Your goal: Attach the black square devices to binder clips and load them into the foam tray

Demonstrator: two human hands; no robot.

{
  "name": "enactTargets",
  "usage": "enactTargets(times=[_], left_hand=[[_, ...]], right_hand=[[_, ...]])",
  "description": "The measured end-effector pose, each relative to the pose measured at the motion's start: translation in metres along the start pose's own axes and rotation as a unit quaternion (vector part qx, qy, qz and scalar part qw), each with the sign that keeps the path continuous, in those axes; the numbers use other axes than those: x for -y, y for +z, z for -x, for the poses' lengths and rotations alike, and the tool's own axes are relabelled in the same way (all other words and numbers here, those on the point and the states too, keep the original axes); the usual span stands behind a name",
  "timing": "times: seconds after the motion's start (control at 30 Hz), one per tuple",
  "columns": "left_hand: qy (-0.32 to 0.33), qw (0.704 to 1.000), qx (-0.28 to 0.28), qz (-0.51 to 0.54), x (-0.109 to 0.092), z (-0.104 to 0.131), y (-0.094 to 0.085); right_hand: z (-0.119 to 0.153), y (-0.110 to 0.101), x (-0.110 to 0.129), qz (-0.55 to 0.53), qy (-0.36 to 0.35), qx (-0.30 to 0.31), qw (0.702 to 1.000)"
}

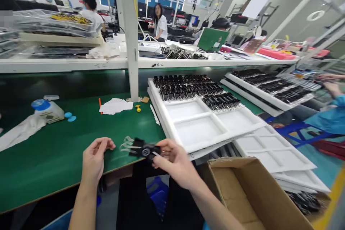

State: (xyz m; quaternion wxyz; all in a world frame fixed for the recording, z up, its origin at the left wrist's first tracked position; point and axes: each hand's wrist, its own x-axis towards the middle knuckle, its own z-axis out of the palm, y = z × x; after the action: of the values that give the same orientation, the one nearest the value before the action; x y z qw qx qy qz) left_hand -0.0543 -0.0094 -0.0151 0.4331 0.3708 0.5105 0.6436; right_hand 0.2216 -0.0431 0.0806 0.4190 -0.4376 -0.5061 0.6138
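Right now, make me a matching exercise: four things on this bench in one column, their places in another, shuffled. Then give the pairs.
Things:
1. black part
2. bottle
3. cardboard box
4. white tray

Places:
A. far left of the green bench, beside two blue caps
B. lower right, open, below the bench edge
C. pinched in the right hand, near the left hand
D. right end of the bench, back compartments filled with black parts

Pairs: 1-C, 2-A, 3-B, 4-D
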Motion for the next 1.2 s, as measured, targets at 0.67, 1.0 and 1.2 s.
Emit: enactTargets(times=[0.67,1.0,1.2], left_hand=[[0.018,0.997,0.055,-0.048,-0.001,0.001,0.000],[0.018,0.997,0.051,-0.058,-0.003,0.002,0.002],[0.005,0.999,0.026,-0.039,0.002,0.002,0.001]], right_hand=[[-0.084,-0.216,0.046,0.590,-0.013,-0.397,0.703],[-0.085,-0.214,0.044,0.668,-0.041,-0.326,0.667],[-0.014,-0.234,0.033,0.526,-0.233,-0.496,0.651]])
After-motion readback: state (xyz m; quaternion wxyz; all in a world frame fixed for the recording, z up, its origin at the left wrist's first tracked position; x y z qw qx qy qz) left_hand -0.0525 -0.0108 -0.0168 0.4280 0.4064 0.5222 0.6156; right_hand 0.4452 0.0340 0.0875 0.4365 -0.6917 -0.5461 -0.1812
